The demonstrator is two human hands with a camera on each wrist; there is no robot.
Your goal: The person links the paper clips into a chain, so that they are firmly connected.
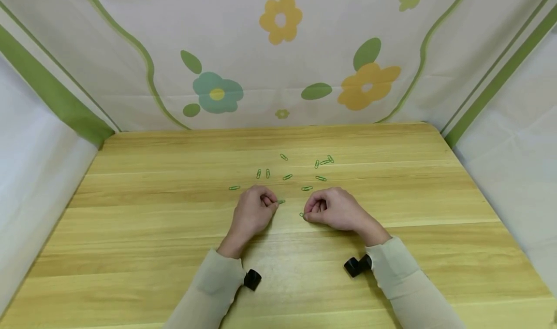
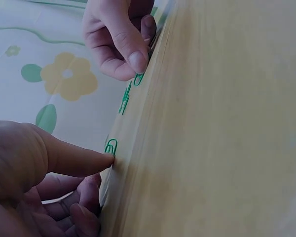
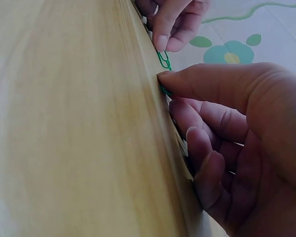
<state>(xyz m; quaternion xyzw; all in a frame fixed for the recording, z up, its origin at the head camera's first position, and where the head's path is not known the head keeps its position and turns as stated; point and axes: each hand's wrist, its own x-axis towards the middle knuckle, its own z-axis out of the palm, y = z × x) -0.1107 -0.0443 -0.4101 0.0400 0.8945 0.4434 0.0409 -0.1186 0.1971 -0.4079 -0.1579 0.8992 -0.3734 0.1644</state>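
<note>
- head view: left hand (image 1: 253, 209), grasping by thumb and fingertip; remaining fingers curled inward.
- first green paper clip (image 1: 282, 202), pinched at one end in left hand, free end pointing rightward; cannot tell whether lifted or touching wood.
- right hand (image 1: 337, 209), likewise grasping by thumb and fingertip, well apart from left hand.
- second green paper clip (image 1: 301, 214), mostly covered by right fingertips, small loop showing on left-hand side.
- left wrist view: both held clips visible, each wire loop projecting past a thumb tip.
- ten loose green clips (image 1: 287, 177), lying scattered beyond both hands; among these, a side-by-side pair, lengthwise to the far edge, and a close cluster of three farther right; cannot tell whether touching within cluster.
- nearest loose clip to right hand (image 1: 307, 188), flat, just beyond its fingers.
- table (image 1: 143, 266), light wood grain, bearing all loose clips.
- pale sleeves (image 1: 219, 278), one per forearm; small black device (image 1: 252, 279) at left cuff, similar at right.
- white cloth backdrop (image 1: 252, 44), printed with orange and teal flowers, green leaves.
</note>
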